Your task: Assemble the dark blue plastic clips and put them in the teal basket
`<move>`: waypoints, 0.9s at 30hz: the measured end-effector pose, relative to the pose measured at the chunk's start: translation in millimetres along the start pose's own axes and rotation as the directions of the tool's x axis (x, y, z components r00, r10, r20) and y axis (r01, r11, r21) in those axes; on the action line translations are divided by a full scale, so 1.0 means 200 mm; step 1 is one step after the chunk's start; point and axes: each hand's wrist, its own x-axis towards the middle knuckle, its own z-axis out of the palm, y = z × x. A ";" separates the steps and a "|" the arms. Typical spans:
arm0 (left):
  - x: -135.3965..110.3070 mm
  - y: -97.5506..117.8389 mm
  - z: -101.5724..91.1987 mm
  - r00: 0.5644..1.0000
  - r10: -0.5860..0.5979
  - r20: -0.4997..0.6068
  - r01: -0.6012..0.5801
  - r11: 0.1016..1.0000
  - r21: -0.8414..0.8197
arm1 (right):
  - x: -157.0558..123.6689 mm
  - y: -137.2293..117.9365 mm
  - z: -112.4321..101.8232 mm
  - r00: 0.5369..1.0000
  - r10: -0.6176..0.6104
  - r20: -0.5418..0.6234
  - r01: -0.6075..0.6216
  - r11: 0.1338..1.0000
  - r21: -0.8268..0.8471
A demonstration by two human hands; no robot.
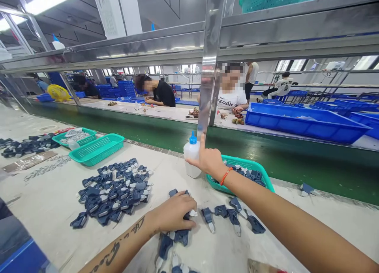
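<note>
My left hand (177, 212) lies low over the table, its fingers curled round a dark blue plastic part with a white tip (193, 213). More such parts lie under and below that hand. My right hand (209, 158) is stretched forward at a white squeeze bottle with a blue nozzle cap (192, 171). Its index finger points up and its thumb is spread across the bottle's front; whether they press on it I cannot tell. Several loose blue parts (232, 217) lie between my forearms. A large heap of them (115, 194) is at the left.
Behind my right wrist stands a green basket (268, 178) with blue parts. Two green baskets (97, 158) stand at the back left. A steel post (205, 68) and shelf beam (142, 44) cross ahead. Beyond the green belt (296, 162) people sit near a large blue bin (304, 125).
</note>
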 end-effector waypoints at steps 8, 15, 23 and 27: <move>-0.06 0.00 -0.02 0.995 -0.077 -0.056 0.067 0.985 -0.162 | -0.14 0.11 -0.05 0.988 -0.122 -0.096 0.132 0.985 0.114; -0.07 -0.07 -0.02 0.957 -0.197 -0.213 0.115 0.932 -0.344 | -0.53 0.18 0.21 0.673 -0.740 -0.004 0.726 0.660 0.194; -0.06 -0.01 -0.01 0.992 -0.092 -0.088 0.037 0.873 -0.486 | -0.59 0.36 0.35 0.626 -0.779 0.002 0.766 0.616 0.183; -0.08 0.01 -0.05 0.982 -0.140 -0.125 0.048 0.831 -0.554 | -0.64 0.41 0.28 0.672 -0.738 -0.057 0.727 0.643 0.240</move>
